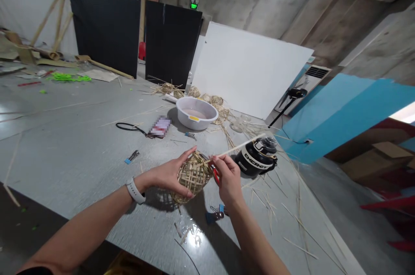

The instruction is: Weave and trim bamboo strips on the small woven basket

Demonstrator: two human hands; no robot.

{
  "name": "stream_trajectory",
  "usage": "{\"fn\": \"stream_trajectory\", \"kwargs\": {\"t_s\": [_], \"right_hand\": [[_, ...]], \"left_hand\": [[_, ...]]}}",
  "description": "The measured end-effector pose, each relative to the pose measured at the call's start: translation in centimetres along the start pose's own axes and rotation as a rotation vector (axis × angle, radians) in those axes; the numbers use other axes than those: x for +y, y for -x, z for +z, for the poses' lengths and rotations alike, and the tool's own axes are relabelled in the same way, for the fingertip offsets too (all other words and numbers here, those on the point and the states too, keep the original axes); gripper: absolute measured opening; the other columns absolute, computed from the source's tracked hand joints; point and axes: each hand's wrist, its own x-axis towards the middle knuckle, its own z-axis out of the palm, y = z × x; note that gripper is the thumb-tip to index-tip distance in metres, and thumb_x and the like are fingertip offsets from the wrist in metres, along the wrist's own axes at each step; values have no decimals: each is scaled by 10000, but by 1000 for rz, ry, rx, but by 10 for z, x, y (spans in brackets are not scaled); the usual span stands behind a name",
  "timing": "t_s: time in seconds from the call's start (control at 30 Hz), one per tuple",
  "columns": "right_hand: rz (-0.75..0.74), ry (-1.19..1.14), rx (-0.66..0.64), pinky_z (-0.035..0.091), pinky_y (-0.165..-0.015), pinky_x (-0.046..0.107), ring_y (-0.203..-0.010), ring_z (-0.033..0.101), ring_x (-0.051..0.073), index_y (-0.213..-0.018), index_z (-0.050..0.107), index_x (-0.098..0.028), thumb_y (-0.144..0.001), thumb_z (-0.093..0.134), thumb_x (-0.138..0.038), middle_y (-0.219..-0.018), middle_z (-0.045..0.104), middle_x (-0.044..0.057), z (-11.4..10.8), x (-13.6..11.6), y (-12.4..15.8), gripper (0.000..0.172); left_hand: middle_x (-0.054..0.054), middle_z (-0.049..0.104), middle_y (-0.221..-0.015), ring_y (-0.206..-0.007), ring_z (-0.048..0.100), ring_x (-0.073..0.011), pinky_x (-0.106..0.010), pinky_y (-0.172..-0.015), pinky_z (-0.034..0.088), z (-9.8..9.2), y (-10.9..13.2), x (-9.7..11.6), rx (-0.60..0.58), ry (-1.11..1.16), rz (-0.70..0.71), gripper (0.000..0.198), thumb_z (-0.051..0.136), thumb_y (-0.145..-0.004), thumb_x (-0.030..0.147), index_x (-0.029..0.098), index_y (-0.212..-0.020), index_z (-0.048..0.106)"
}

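Observation:
A small woven bamboo basket (193, 175) lies tilted above the grey table, its open weave facing me. My left hand (173, 175) is wrapped round its left side, thumb below and fingers on top. At its upper right edge, my right hand (228, 174) pinches a thin pale bamboo strip (241, 145) that sticks out to the upper right. Something with a red handle (215, 176) shows beneath the right hand's fingers; most of it is hidden. Blue and dark clips (215, 215) lie on the table just below the basket.
A white basin (197, 113) with liquid stands behind the basket, woven balls (217, 100) beside it. A black jug (256, 156) is close to my right hand. A phone (160, 127) with a strap and another clip (132, 156) lie leftward. Loose strips (298, 219) litter the right side.

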Motion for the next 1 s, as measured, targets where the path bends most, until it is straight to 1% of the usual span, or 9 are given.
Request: {"fn": "stream_trajectory", "kwargs": {"t_s": [0.1,0.23,0.3,0.4,0.47,0.53,0.73,0.9,1.0], "right_hand": [[-47,-22,7,463,-719,303,-748,604,179,-687,675,-212,-716,753,-380,-715,669,2,-2,-1,-2,188],[-262,114,-19,464,-846,340,-783,598,175,-691,687,-214,-786,701,-350,-754,652,6,-2,-2,-1,166],[-323,148,-42,455,-879,355,-811,598,184,-708,685,-211,-806,680,-357,-778,649,16,-1,-3,0,176],[-197,147,-87,462,-738,316,-744,572,174,-755,649,-203,-816,663,-417,-752,628,13,1,-3,1,223],[-80,173,-140,420,-620,274,-666,523,151,-791,609,-202,-774,709,-436,-706,581,-14,4,-1,2,255],[-37,209,-190,377,-570,252,-627,478,132,-797,565,-206,-717,766,-419,-676,525,-41,7,2,1,304],[12,171,-273,360,-564,244,-604,435,117,-760,482,-221,-731,770,-449,-654,457,-65,8,9,-1,369],[140,136,-432,432,-690,286,-730,544,155,-856,612,-195,-732,777,-473,-787,611,-4,0,0,-5,346],[190,81,-471,441,-718,296,-749,563,159,-881,660,-192,-724,792,-456,-822,654,11,-3,-3,-7,334]], "left_hand": [[-193,344,-1558,-1368,435,-363,-533,-1144,319,-3,-1,1,-3,-58,-9,1325,871,-592,329,238,-1566,-23],[-188,309,-1579,-1402,386,-372,-528,-1162,290,-7,-1,3,-32,-97,-20,1306,855,-599,317,226,-1567,-18],[-181,275,-1595,-1423,350,-376,-529,-1171,272,-8,0,3,-27,-111,-11,1295,848,-600,310,228,-1568,-9],[-173,258,-1604,-1436,326,-375,-529,-1175,263,-8,0,2,-23,-136,7,1279,839,-605,305,229,-1569,3],[-172,269,-1600,-1425,345,-378,-534,-1159,290,-7,-1,-1,-34,-144,19,1273,831,-609,301,235,-1569,-3],[-174,267,-1600,-1416,356,-387,-538,-1142,313,-6,-2,-4,-38,-158,27,1276,828,-603,291,238,-1570,-4],[-195,303,-1578,-1393,384,-399,-551,-1114,340,-8,-1,-5,-15,-162,-32,1263,816,-606,288,223,-1571,3],[-203,294,-1577,-1391,380,-400,-551,-1127,320,-11,-1,0,5,-171,-70,1275,826,-583,279,202,-1572,25],[-207,354,-1543,-1341,443,-398,-538,-1091,366,-11,-1,1,15,-159,-71,1268,823,-587,281,201,-1572,28]]}}
